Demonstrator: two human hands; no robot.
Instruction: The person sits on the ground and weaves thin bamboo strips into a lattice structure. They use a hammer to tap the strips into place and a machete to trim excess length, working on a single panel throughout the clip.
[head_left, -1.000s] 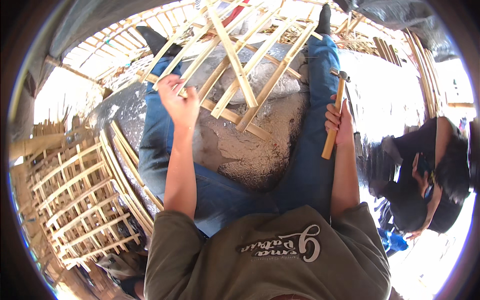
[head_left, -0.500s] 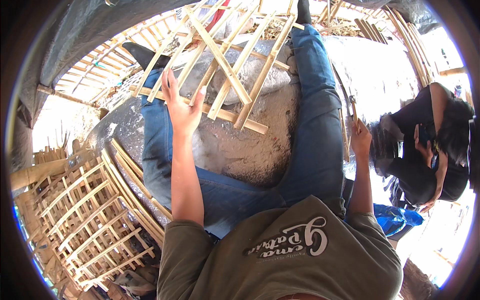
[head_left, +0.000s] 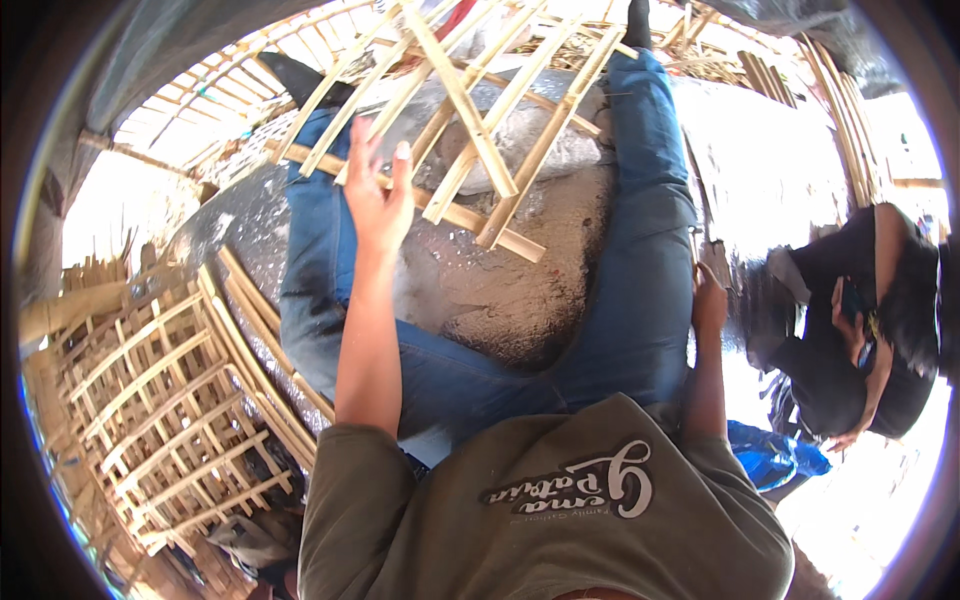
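A lattice of pale bamboo slats (head_left: 464, 118) spans the space between my legs, with long strips lying across a cross slat (head_left: 512, 240) at its near end. My left hand (head_left: 379, 205) is at the lattice's near left corner, fingers stretched upward and thumb apart, beside the slat ends. It grips nothing I can see. Low beside my right thigh, my right hand (head_left: 709, 300) is closed with its fingers curled. A dark, blunt piece (head_left: 718, 257) shows just above it, apparently part of the small wooden-handled tool; most of the tool is hidden.
A large grey rock (head_left: 480, 300) lies between my jeans-clad legs. Woven bamboo racks (head_left: 165, 400) are stacked at left, alongside long bamboo strips (head_left: 262, 350). Another person in dark clothes (head_left: 840, 310) sits at right, near a blue plastic bag (head_left: 775, 455).
My right hand has lowered and drawn in beside my thigh, and the tool's raised wooden handle no longer shows. My left hand stays at the lattice corner; the view has shifted slightly.
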